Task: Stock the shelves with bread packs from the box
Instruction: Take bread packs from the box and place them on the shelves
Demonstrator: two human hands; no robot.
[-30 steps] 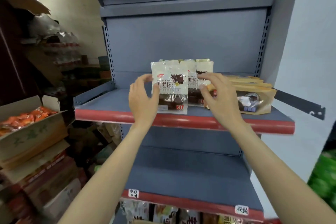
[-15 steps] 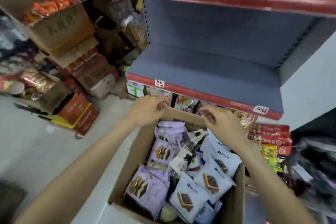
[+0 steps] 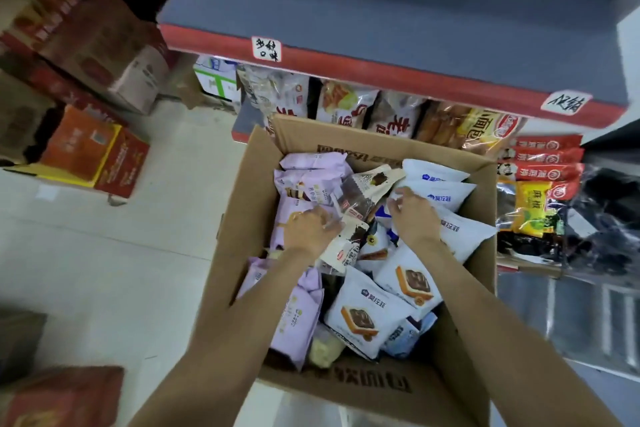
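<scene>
Both hands are down inside the cardboard box, which sits on the floor right up against the shelf unit, its far flap touching the snack bags on the bottom shelf. Left hand has its fingers curled round a cream and brown bread pack near the middle of the box, pack tilted with its end pointing toward 5 o'clock. Right hand is just beside it at 3 o'clock, fingers bent and clamped on the edge of a white pack. Purple packs are stacked along the 9 o'clock wall of the box, white packs with the toast picture fill the 3 to 6 o'clock side. Box is pretty full, not much free space between packs.

Above at 12 o'clock is the grey shelf with the red front edge and two handwritten labels stuck on it; the part of its top in view is bare. Open floor at 9 o'clock from the box, then an orange carton and more cartons further out around 10 o'clock
</scene>
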